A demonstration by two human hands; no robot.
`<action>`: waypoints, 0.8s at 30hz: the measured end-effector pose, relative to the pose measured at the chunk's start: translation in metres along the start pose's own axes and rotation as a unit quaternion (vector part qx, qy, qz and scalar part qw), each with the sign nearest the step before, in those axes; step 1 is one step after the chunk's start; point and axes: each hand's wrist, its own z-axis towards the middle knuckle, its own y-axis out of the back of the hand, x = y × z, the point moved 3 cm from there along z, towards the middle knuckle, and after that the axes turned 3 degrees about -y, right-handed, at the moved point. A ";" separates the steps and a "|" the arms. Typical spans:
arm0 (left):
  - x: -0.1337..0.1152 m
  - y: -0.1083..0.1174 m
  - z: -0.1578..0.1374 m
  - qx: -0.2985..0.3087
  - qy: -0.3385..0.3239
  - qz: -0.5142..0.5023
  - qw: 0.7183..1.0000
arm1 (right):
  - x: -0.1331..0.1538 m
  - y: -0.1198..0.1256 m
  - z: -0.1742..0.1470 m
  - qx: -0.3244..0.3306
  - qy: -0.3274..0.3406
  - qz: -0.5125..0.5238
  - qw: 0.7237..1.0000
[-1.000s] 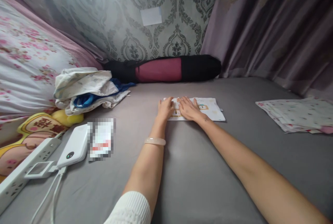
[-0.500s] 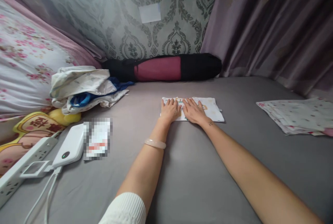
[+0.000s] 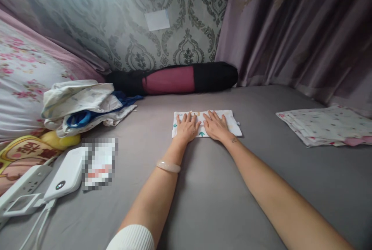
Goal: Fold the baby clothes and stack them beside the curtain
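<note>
A folded white cloth [image 3: 235, 127] with small coloured prints lies flat on the grey bed sheet [image 3: 209, 196]. It looks like a piece of clothing, but its kind is not plain. My left hand [image 3: 187, 127] rests on its left part, palm down, fingers spread. On the middle of the cloth lies my right hand [image 3: 216, 125], also flat with fingers apart. Neither hand grips anything. The palms hide part of the print. A pale bangle [image 3: 168, 166] is round my left wrist.
A heap of crumpled clothes [image 3: 81, 99] lies at left, a stack of folded cloths [image 3: 328, 126] at right. Near left are a power bank [image 3: 66, 174], cables, a power strip [image 3: 24, 184] and a blurred packet [image 3: 100, 165]. A black and red long bag [image 3: 171, 79] lies along the wall.
The view has shifted slightly to the right. My left hand has moved left across the cloth, so the hands are farther apart and more print shows between them.
</note>
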 end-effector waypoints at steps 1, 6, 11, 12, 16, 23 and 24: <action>0.000 -0.001 0.000 0.000 0.001 -0.001 1.000 | 0.000 0.000 0.000 -0.001 0.001 0.001 1.000; 0.002 -0.002 0.002 0.008 0.005 -0.009 1.000 | 0.001 0.000 -0.001 -0.008 0.002 0.009 1.000; 0.001 -0.002 0.000 0.002 0.004 -0.003 1.000 | -0.005 0.003 0.000 0.008 -0.007 0.025 1.000; 0.001 -0.002 0.000 0.002 0.007 -0.002 1.000 | -0.007 0.004 0.000 0.004 -0.015 0.024 1.000; 0.002 -0.002 0.000 0.010 0.024 -0.001 1.000 | -0.019 0.004 0.001 -0.016 -0.066 0.013 0.998; 0.002 -0.001 0.000 0.007 0.023 0.002 1.000 | -0.023 -0.006 0.002 -0.016 -0.082 0.006 0.996; 0.003 -0.002 0.000 0.008 0.025 0.002 1.000 | -0.022 -0.006 0.002 -0.018 -0.081 0.007 0.997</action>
